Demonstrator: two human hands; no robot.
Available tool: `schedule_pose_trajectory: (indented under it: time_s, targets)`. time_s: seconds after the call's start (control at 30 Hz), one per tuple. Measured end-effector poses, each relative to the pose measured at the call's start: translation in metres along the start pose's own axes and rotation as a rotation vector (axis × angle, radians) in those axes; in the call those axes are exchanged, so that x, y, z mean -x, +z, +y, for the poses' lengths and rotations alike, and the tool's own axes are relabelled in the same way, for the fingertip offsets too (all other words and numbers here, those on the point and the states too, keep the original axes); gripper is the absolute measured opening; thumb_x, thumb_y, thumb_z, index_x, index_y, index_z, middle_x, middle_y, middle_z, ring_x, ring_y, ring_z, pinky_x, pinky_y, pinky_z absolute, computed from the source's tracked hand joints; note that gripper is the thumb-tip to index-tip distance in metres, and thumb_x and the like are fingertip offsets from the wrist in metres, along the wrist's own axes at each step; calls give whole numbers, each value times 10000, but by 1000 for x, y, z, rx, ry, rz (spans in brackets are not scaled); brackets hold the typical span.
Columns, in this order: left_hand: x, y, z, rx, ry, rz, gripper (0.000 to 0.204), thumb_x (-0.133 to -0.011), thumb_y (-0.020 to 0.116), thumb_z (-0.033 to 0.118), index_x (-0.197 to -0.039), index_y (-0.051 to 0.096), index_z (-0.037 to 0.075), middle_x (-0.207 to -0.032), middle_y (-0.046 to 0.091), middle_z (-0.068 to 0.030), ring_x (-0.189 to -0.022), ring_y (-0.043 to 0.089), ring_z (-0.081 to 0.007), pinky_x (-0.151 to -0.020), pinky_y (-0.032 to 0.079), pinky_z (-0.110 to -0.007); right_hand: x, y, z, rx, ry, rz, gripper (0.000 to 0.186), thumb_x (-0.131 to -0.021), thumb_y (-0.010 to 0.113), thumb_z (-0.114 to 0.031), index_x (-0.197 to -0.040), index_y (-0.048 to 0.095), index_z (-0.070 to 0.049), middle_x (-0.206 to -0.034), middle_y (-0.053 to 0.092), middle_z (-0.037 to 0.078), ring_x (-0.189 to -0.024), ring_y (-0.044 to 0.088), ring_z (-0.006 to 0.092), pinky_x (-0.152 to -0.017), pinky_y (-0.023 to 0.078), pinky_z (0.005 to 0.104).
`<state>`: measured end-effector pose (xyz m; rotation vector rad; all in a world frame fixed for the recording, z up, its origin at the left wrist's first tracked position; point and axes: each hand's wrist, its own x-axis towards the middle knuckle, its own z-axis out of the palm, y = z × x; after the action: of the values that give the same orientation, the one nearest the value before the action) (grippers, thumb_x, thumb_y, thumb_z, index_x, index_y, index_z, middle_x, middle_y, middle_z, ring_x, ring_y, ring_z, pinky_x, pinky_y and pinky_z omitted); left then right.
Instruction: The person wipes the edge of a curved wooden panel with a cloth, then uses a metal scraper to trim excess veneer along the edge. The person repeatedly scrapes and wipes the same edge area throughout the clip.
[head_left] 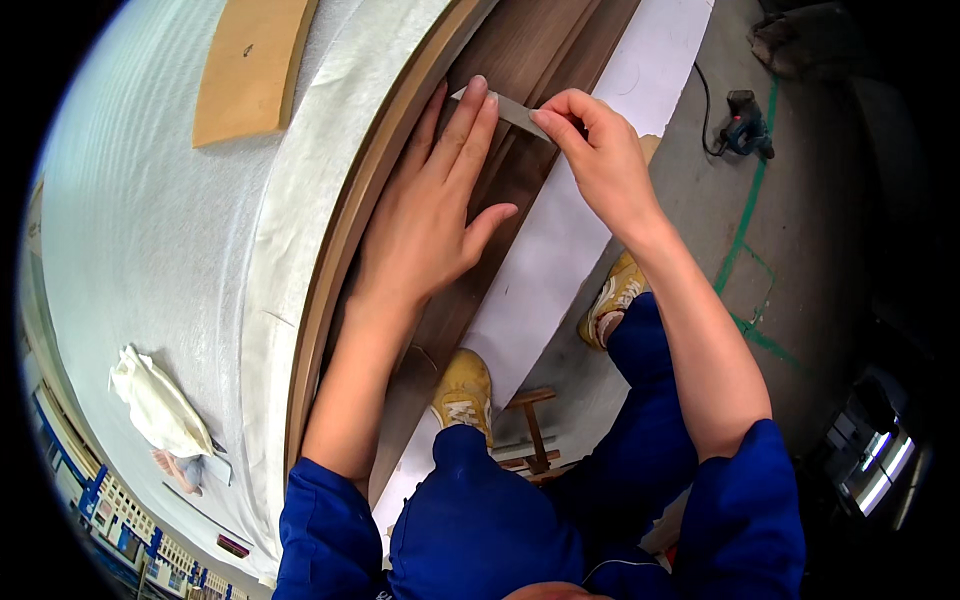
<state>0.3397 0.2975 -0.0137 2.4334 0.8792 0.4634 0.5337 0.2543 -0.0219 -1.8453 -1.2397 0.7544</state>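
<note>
My left hand (430, 205) lies flat along a dark brown wooden piece (525, 45), its fingers stretched out and the thumb spread away. Its fingertips press one end of a short greyish strip (513, 113), which looks like tape or a thin edging. My right hand (597, 150) pinches the other end between thumb and forefinger, so the strip crosses the grooved wood between both hands. Beside my left hand runs the curved brown rim (335, 225) of a large panel.
White padded sheeting (200, 230) covers the left surface, bearing a tan board (250, 70) and white cloth bundle (160, 405). White sheet material (545, 265) lies right of the wood. A corded power tool (743, 125) sits on the floor; a wooden stand (535, 430) is near my shoes.
</note>
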Motion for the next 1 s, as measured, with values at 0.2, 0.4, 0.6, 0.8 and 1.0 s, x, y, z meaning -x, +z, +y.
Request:
schedule_pose_trajectory:
  time_s: [0.2,0.4,0.6,0.8,1.0]
  targets:
    - [-4,4,-3,-52,-14,-49,785,-843,705,217,-1522,327,103,-1586,315,-72,-1446,297,-362,-1134,357,-427,-4,-2,3,-45,114,-30,289,-943,632,-270,-891,643,14,-661,561,49,-613,481,131,-592,420,304]
    - [-2,3,-1,-41,-53,-8,807,-842,709,215,-1535,308,114,-1591,303,-80,-1441,301,-376,-1135,355,-431,-7,-10,15,-163,162,-191,319,-948,629,-299,-814,660,-11,-601,471,-31,-579,397,55,-524,319,261]
    - [-3,4,-2,-53,-29,-6,824,-840,708,211,-1543,288,113,-1592,297,-104,-1452,281,-376,-1139,349,-432,-9,-1,14,-256,152,-136,285,-955,627,-257,-809,665,-16,-603,483,-41,-568,393,42,-509,316,251]
    - [-3,5,-4,-24,-18,-14,819,-847,697,211,-1535,279,59,-1594,278,-141,-1456,274,-374,-1152,327,-431,-7,8,6,-237,137,-78,274,-951,636,-245,-821,670,-7,-627,558,-14,-577,465,56,-524,372,256]
    - [-2,6,-4,-9,-48,-25,813,-853,693,215,-1528,280,30,-1593,265,-170,-1457,273,-374,-1161,311,-430,-7,16,4,-216,98,-15,275,-943,648,-252,-836,676,1,-646,602,20,-583,508,78,-533,406,270]
